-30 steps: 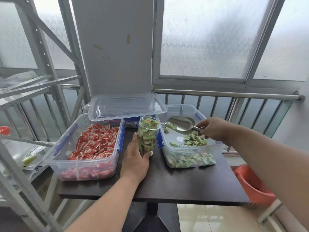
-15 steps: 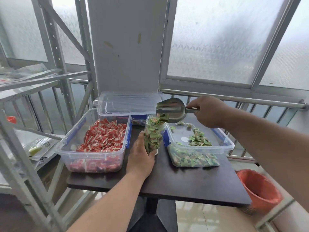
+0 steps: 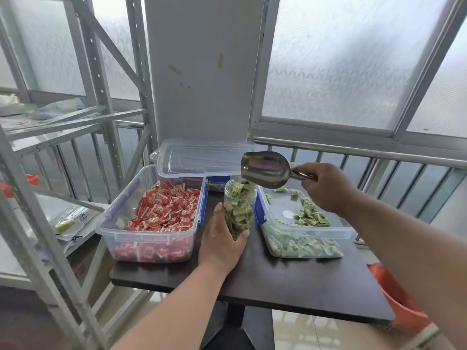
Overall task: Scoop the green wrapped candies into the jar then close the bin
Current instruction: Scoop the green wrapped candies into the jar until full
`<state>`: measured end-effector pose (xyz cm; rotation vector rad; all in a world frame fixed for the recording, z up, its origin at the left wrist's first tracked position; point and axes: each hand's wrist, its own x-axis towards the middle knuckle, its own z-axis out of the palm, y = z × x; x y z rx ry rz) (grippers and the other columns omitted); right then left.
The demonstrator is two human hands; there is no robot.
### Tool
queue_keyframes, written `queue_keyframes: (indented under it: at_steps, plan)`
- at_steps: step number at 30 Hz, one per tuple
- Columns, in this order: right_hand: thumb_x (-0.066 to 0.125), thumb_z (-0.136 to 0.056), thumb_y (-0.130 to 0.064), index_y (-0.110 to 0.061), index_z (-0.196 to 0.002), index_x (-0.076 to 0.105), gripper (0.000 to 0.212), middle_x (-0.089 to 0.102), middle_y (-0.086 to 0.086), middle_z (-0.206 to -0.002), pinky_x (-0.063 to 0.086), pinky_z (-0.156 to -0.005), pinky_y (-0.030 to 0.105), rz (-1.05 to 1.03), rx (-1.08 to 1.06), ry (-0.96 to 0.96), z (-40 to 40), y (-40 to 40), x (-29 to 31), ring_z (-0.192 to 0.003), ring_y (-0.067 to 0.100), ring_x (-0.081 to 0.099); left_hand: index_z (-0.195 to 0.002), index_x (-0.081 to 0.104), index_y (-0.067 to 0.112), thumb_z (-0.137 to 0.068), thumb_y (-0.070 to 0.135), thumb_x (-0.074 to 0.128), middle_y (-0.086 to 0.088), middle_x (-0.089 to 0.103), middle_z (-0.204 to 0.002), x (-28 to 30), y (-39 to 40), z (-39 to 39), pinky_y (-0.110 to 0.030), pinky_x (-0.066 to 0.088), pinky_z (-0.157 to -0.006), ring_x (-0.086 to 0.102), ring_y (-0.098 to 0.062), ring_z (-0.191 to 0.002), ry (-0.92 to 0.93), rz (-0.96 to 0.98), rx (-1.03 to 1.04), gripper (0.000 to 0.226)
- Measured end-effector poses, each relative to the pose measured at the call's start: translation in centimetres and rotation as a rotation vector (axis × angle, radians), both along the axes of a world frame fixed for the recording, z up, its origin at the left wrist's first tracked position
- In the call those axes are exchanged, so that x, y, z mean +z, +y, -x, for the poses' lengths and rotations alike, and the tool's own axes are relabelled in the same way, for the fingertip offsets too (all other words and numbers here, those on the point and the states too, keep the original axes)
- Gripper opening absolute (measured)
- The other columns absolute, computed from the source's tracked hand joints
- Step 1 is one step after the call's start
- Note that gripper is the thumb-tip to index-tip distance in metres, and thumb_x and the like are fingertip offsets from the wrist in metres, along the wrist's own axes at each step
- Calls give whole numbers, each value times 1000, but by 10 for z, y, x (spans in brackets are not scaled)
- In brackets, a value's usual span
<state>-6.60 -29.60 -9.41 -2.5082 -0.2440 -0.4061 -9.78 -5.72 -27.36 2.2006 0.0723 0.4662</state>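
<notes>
Frosted windows (image 3: 336,59) and a white pillar (image 3: 202,72) are filling the background, with a railing (image 3: 353,154) running below them and grey metal shelving (image 3: 50,127) standing at nine o'clock. Nearer the camera, a dark table (image 3: 290,279) is carrying the work.

At the table's centre the jar (image 3: 239,207) is standing upright, uncapped and packed with green candies up to its mouth. The left hand (image 3: 222,242) is wrapping the jar's lower part from six o'clock, thumb on one side and fingers curling round the other.

The right hand (image 3: 326,189) is clenching the handle of a metal scoop (image 3: 265,169) at one o'clock from the jar. The scoop's bowl is hovering just above the jar's mouth, hollow side turned to the camera, and looks empty.

At three o'clock from the jar the green bin (image 3: 307,234) is sitting open, its candies (image 3: 309,214) heaped toward the near right side and part of the floor bare. At nine o'clock a second bin (image 3: 151,236) is holding red candies (image 3: 165,209). At twelve o'clock, behind both, a clear lid (image 3: 204,157) is resting on top of another container, partly overhanging the red bin's far edge.

An orange basket (image 3: 396,299) is showing on the floor at four o'clock.
</notes>
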Motion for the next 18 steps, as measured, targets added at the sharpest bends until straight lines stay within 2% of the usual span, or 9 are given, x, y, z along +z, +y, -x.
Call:
queue_keyframes:
  at_steps: [2,5,7,8,9,11,14,16,18]
  plan:
    - [54,-93,-6,-31,-119,72,40,69,-3,-92,43,-52,21,-58,-59,23,-12,-8,-14,-62,9,57,-164,9,26,-88,44,77,-1,26,-167,2,-2,3,-42,33,-124,29,-22,-153,-79,-28,2,103]
    - [53,-92,-8,-27,-117,73,37,71,3,-90,47,-55,28,-120,-150,83,-28,-23,-34,-64,19,60,-167,5,24,-91,29,75,-3,14,-172,15,-7,9,-37,20,-129,13,-18,-159,-185,-28,-11,103]
    - [53,-94,-7,-21,-113,74,32,71,6,-97,44,-50,25,-170,-178,146,-36,-31,-49,-58,11,56,-169,8,25,-92,21,71,4,15,-173,36,-7,11,-27,12,-129,9,-8,-159,-252,-54,-57,99]
    - [52,-95,-4,-14,-107,74,27,68,10,-100,43,-48,22,-216,-177,193,-38,-33,-56,-53,7,53,-169,11,25,-92,20,69,7,17,-173,50,-6,10,-25,10,-129,9,-5,-159,-280,-127,-100,96]
    - [51,-95,0,-9,-98,74,25,66,12,-96,42,-48,22,-245,-184,233,-39,-34,-61,-51,8,52,-169,15,24,-92,21,67,9,20,-172,66,-3,8,-27,10,-130,11,-5,-159,-283,-232,-155,93]
    - [52,-90,2,-9,-84,75,26,65,8,-86,41,-54,30,-273,-246,266,-46,-37,-69,-55,19,54,-167,29,19,-88,23,66,3,34,-169,97,5,1,-34,21,-130,27,-12,-157,-237,-447,-259,87]
    - [58,-83,-6,-9,-97,74,22,71,12,-89,55,-70,39,-223,-261,327,-51,-38,-70,-73,29,63,-149,58,20,-80,28,65,3,63,-147,131,17,-14,-40,45,-116,59,-18,-133,-129,-650,-349,69]
    - [60,-80,-10,-10,-101,73,24,72,14,-98,58,-80,43,-194,-268,359,-52,-39,-70,-82,30,65,-127,69,22,-75,37,60,8,73,-123,141,20,-23,-44,47,-108,68,-20,-113,-30,-806,-354,54]
    - [61,-81,-9,-11,-102,74,24,71,13,-99,58,-83,42,-170,-262,374,-51,-39,-69,-82,27,61,-111,70,27,-77,38,58,11,70,-96,148,18,-28,-47,39,-109,65,-17,-93,120,-951,-352,38]
